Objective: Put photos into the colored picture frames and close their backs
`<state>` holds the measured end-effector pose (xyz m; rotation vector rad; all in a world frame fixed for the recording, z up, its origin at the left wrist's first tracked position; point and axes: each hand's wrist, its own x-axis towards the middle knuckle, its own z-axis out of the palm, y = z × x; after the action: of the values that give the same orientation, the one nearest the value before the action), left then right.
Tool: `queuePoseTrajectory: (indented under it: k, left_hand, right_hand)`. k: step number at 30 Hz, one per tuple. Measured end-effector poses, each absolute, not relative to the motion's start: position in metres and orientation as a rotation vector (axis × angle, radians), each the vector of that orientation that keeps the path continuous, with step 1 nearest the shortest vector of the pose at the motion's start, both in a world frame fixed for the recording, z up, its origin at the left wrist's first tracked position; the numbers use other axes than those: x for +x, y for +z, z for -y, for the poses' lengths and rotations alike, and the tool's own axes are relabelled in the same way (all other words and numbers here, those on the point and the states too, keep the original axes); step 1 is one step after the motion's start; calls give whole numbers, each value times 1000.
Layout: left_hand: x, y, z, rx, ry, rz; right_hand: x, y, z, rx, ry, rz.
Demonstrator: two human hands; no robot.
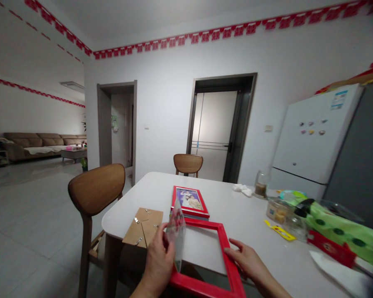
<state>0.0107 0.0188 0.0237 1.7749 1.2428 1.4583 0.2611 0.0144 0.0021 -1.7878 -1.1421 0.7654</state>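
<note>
My left hand (159, 260) grips a thin glossy photo sheet (178, 236), held nearly edge-on at the left side of an empty red picture frame (226, 256). Whether the sheet is paper or has a clear pane with it, I cannot tell. My right hand (248, 260) is closed on the frame's right side, thumb on top. The frame is tilted at the table's near edge, and the tabletop shows through its opening. Left of it lies a brown backing board (139, 223) with metal clips. Just beyond, a second red picture frame (191, 200) with a photo in it lies face up.
The white table (217, 190) carries a glass jar (261, 184), crumpled tissue (243, 189), a yellow plastic item (279, 230), a tub (278, 209) and a green bag (342, 227) on the right. Wooden chairs stand at the left (98, 188) and the far side (188, 163).
</note>
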Motion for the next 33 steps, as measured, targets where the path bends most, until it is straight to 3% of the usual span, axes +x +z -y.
queuePoseTrajectory:
  k: [5, 12, 18, 25, 33]
  left_hand:
    - [-5, -10, -27, 1291, 1411, -1254]
    - [-12, -36, -21, 1241, 1223, -1177]
    - [-27, -34, -14, 1506, 1142, -1386]
    - [-30, -14, -1, 2222, 927, -1682]
    - [4, -3, -25, 2554, 654, -1358]
  right_hand:
    - [269, -14, -25, -1987, 513, 1343]
    - [261, -6, -22, -2066, 311, 1547]
    - [263, -5, -21, -2114, 249, 1586]
    - [261, -3, -18, -2131, 207, 1624]
    - [256, -6, -20, -1981, 115, 1597]
